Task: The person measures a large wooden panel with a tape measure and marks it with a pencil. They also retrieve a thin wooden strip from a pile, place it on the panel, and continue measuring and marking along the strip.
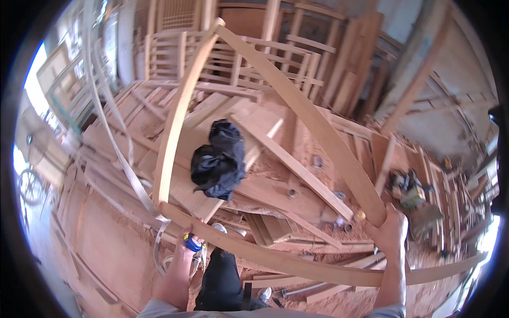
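Wooden frame (314, 115), right hand (391, 231) clamped on it, left hand (187, 233), grip unclear; black bag (218, 161) beyond, contents hidden

No readable text or signs.

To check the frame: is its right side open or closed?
Open: at the right hand, the slanting board ends apart from the lower board.

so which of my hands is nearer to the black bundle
Left: the left hand is below the black bundle in the picture; the right hand is farther off, to the bundle's lower right.
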The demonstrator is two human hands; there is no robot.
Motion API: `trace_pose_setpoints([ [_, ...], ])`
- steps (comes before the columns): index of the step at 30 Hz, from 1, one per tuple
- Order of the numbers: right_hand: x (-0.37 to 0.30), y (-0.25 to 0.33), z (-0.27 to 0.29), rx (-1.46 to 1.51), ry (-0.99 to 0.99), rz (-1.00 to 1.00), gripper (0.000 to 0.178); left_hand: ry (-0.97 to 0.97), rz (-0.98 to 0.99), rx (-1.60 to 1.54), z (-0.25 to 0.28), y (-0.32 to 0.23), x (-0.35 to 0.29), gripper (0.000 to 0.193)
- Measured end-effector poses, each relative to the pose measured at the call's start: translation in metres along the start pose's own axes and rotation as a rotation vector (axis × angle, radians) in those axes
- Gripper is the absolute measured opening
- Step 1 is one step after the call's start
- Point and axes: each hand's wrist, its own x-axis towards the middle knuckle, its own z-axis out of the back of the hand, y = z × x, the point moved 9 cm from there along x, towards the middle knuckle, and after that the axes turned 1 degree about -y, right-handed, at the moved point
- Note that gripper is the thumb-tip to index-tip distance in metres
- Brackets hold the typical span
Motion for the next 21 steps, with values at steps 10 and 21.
trace_pose_setpoints([
  [10,-0.293,-0.141,0.190,-0.128,-0.294,-0.199,0.047,-0.055,0.503,0.089,-0.077,0.238,0.006,0.040],
  [21,-0.559,-0.198,0.263,-0.212,-0.682,-0.532,0.041,0.153,0.713,0.570,-0.230,0.379,-0.035,0.043],
])
